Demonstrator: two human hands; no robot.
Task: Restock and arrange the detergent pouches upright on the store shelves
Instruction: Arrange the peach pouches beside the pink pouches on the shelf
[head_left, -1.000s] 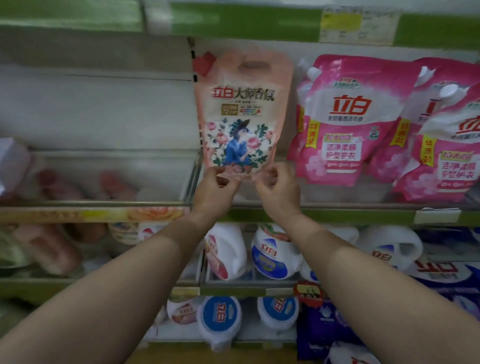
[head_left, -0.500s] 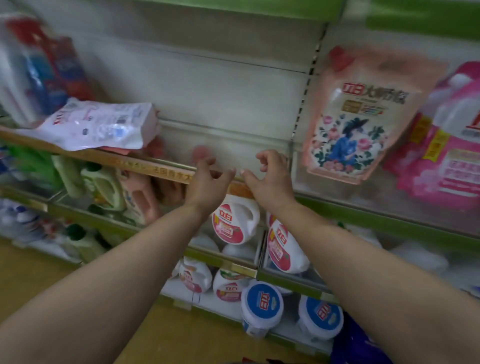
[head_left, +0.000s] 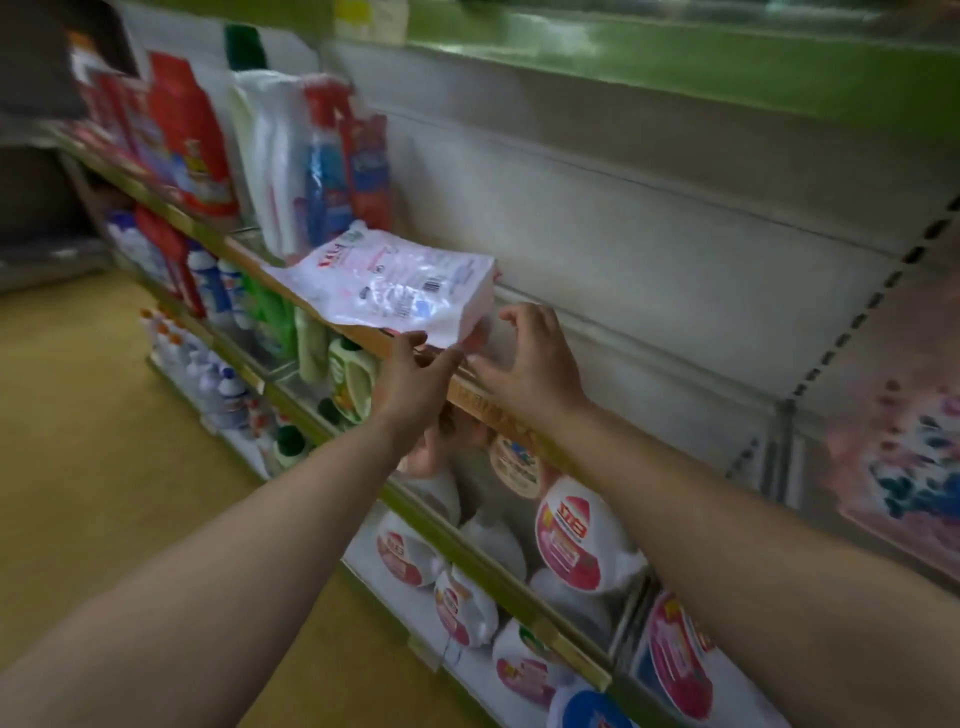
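A white-and-pink detergent pouch (head_left: 400, 283) lies flat on its back on the shelf (head_left: 519, 415), its near corner hanging over the wooden front rail. My left hand (head_left: 410, 379) reaches up from below with fingers straight, fingertips just under that corner. My right hand (head_left: 524, 364) hovers beside the pouch's right end with fingers spread and lightly bent, holding nothing. At the far right edge the peach floral pouch (head_left: 904, 462) stands upright, blurred.
Red, white and blue pouches (head_left: 311, 166) stand upright on the same shelf to the left. The stretch of shelf between the flat pouch and the floral one holds nothing. White detergent jugs (head_left: 571, 540) fill the lower shelves. A yellow floor (head_left: 78, 441) lies at left.
Both hands let go of the floral pouch, left standing, and moved left along the shelf to the flat-lying pouch. The view swung left with them.
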